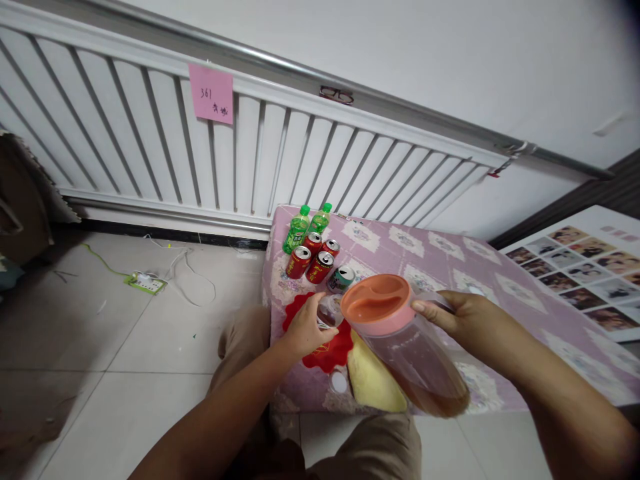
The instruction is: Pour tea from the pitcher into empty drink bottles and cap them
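My right hand (453, 313) is closed round the handle of a clear plastic pitcher (415, 360) with an orange lid (377, 300). The pitcher is tilted to the left, brown liquid lies toward its base, and its lid end is beside a small clear container (329, 312). My left hand (306, 328) grips that container, which has some brown liquid in it; I cannot tell if it is a cup or a bottle. Beneath them lies a red scalloped mat (325, 357). A white cap (339, 382) and a yellow cloth (373, 380) are near the front edge.
Several red cans (301, 261), a green can (342, 279) and two green bottles (298, 230) stand on the pink patterned cover (435, 257). A white radiator (250, 153) runs behind. On the floor at left lie a power strip (145, 283) and cables. A photo board (600, 230) is at right.
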`<state>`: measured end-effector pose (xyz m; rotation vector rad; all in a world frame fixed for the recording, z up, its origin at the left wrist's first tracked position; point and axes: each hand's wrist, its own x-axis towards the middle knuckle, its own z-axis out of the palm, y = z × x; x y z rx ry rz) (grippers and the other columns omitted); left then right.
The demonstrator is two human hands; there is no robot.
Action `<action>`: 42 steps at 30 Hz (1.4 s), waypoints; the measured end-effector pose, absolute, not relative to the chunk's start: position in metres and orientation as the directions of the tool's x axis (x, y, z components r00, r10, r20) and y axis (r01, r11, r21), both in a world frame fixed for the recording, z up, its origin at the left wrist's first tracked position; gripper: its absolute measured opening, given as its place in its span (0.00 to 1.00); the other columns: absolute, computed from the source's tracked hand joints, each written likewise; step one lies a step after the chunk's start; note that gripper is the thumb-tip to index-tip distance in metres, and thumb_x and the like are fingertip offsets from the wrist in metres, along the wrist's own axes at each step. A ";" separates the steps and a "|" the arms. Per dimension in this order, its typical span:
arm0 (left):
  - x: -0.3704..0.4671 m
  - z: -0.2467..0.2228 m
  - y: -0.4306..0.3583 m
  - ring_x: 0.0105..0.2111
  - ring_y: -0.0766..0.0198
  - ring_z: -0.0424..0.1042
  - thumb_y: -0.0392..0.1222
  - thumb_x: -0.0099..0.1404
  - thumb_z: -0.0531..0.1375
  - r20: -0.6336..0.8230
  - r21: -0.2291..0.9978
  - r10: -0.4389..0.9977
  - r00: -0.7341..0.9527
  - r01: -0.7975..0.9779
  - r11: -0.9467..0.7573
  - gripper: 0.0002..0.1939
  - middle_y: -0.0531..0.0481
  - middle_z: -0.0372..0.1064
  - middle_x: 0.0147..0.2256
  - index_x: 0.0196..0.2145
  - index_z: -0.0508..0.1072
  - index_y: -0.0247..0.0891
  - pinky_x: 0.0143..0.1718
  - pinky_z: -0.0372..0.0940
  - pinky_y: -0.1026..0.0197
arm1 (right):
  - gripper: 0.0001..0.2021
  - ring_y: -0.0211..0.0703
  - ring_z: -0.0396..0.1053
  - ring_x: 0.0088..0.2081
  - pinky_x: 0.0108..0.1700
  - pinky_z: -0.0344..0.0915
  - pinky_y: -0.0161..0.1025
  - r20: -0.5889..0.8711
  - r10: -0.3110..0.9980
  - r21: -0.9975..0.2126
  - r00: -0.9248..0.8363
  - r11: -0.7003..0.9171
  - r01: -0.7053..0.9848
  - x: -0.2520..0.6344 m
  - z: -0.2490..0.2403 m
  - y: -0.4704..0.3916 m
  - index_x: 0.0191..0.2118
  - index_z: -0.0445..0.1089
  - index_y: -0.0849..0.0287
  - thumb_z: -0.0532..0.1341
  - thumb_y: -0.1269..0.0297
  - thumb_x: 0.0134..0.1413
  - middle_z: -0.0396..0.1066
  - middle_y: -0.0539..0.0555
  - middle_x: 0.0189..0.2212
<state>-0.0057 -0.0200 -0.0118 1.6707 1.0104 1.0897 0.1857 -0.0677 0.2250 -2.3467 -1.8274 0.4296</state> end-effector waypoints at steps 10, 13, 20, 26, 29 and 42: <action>-0.005 -0.014 -0.020 0.61 0.48 0.63 0.35 0.51 0.70 0.229 0.953 0.932 0.281 0.128 -0.273 0.43 0.39 0.62 0.60 0.61 0.56 0.42 0.62 0.59 0.44 | 0.28 0.54 0.73 0.30 0.34 0.66 0.43 -0.106 0.967 -0.253 0.232 -0.252 0.934 0.185 0.226 -0.067 0.26 0.71 0.56 0.55 0.33 0.40 0.76 0.56 0.25; -0.005 -0.013 -0.020 0.61 0.49 0.63 0.35 0.51 0.70 0.230 0.950 0.931 0.284 0.142 -0.278 0.42 0.37 0.61 0.60 0.61 0.56 0.41 0.62 0.60 0.45 | 0.28 0.54 0.73 0.30 0.34 0.65 0.43 -0.117 0.965 -0.241 0.237 -0.259 0.935 0.184 0.226 -0.067 0.26 0.71 0.56 0.54 0.33 0.40 0.76 0.56 0.25; -0.006 -0.011 -0.020 0.61 0.49 0.62 0.36 0.51 0.70 0.219 0.952 0.932 0.289 0.147 -0.270 0.43 0.37 0.61 0.60 0.61 0.56 0.40 0.62 0.59 0.44 | 0.29 0.55 0.74 0.30 0.34 0.66 0.43 -0.101 0.970 -0.249 0.222 -0.241 0.938 0.182 0.228 -0.066 0.26 0.72 0.56 0.55 0.32 0.39 0.78 0.56 0.25; -0.004 -0.012 -0.020 0.61 0.49 0.63 0.35 0.51 0.70 0.222 0.952 0.933 0.283 0.144 -0.270 0.43 0.38 0.62 0.60 0.61 0.56 0.41 0.61 0.60 0.45 | 0.29 0.56 0.74 0.30 0.34 0.67 0.44 -0.093 0.971 -0.248 0.221 -0.237 0.939 0.182 0.229 -0.066 0.25 0.72 0.56 0.55 0.31 0.38 0.78 0.57 0.26; -0.004 -0.014 -0.019 0.60 0.49 0.64 0.35 0.51 0.70 0.224 0.953 0.932 0.286 0.133 -0.270 0.42 0.38 0.62 0.59 0.61 0.56 0.41 0.60 0.61 0.45 | 0.30 0.55 0.74 0.30 0.34 0.66 0.44 -0.104 0.969 -0.242 0.225 -0.244 0.939 0.182 0.228 -0.067 0.25 0.71 0.56 0.54 0.30 0.38 0.77 0.57 0.25; -0.004 -0.016 -0.019 0.61 0.49 0.63 0.36 0.52 0.69 0.240 0.947 0.927 0.288 0.139 -0.289 0.42 0.37 0.61 0.60 0.61 0.56 0.39 0.61 0.61 0.45 | 0.28 0.54 0.73 0.32 0.34 0.65 0.42 -0.141 0.962 -0.252 0.233 -0.263 0.931 0.185 0.226 -0.067 0.27 0.72 0.57 0.55 0.33 0.41 0.76 0.55 0.25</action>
